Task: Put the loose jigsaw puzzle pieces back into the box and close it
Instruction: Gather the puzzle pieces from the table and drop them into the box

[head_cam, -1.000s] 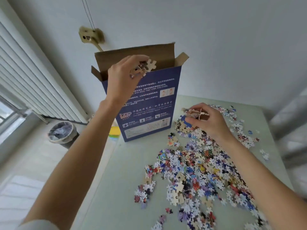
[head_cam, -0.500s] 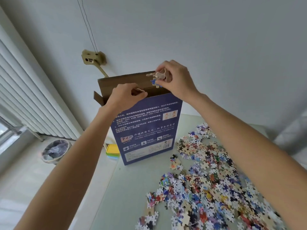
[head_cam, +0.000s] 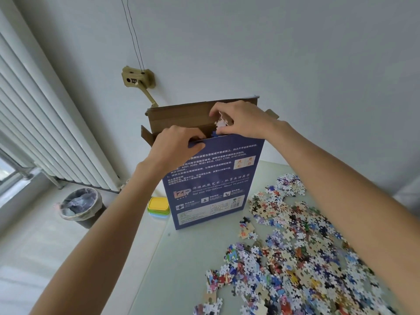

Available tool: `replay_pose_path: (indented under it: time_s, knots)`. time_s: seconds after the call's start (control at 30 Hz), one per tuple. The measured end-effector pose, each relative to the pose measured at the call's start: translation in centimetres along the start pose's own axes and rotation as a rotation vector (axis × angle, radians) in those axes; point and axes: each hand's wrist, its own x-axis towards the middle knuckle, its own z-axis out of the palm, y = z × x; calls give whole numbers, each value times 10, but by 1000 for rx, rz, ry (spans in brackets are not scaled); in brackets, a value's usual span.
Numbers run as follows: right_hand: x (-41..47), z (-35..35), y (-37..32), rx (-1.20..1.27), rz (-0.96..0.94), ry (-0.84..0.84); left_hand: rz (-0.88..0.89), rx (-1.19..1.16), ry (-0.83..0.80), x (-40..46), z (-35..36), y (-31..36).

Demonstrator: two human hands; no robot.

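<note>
A tall blue puzzle box [head_cam: 211, 187] stands upright on the pale table [head_cam: 181, 269] with its brown top flaps open. My left hand [head_cam: 176, 144] grips the box's front top edge, thumb on the blue face. My right hand [head_cam: 243, 120] is over the opening and pinches a small clump of puzzle pieces [head_cam: 221, 123] just above the rim. A wide heap of loose puzzle pieces [head_cam: 295, 258] covers the table to the right of the box and in front of it.
A stack of small coloured containers [head_cam: 159, 206] with a yellow lid sits left of the box at the table edge. A lined waste bin [head_cam: 80, 206] stands on the floor below a white radiator [head_cam: 45, 133]. A wall fitting [head_cam: 137, 80] hangs behind the box.
My right hand lifted pieces from the heap up to the box opening and has sunk lower onto the rim. My left hand let its pieces go and took hold of the box's front edge.
</note>
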Motion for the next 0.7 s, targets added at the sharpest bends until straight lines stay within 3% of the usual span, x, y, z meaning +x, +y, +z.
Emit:
replay_pose_path:
  time_s: [0.53,0.7]
  knots:
    - [-13,19,-17,51,96,288,65,-34,143,-5,9,-2]
    - [-57,35,-29,24,13,539,147,31,393,-25,14,16]
